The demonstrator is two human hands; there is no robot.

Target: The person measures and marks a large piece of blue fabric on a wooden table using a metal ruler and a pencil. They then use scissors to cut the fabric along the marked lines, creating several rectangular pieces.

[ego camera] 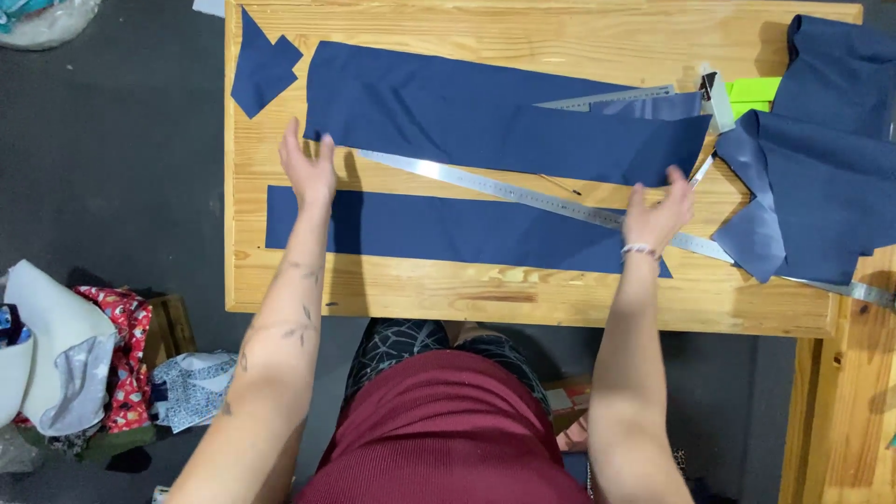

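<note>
The long metal ruler [523, 193] runs slantwise across the wooden surface [523, 297] between two navy cloth strips, with the open left hand [308, 168] near its upper end and the open right hand [658, 217] resting on it.

Navy blue all over the pale, honey-coloured wooden table [280, 289]: the wide fabric piece [467, 112] at the far side is plain dark navy, and so is the narrow strip [439, 231] nearer in. Same solid navy on the small scrap [261, 70] at far left and the heap of cloth [821, 140] on the right. The long metal ruler [485, 187] gleams silver between the two pieces. A flash of neon green [754, 91] at far right. Near left on the dark grey floor [121, 168], a red printed fabric [126, 364] and a white cloth with blue pattern [191, 387].
</note>
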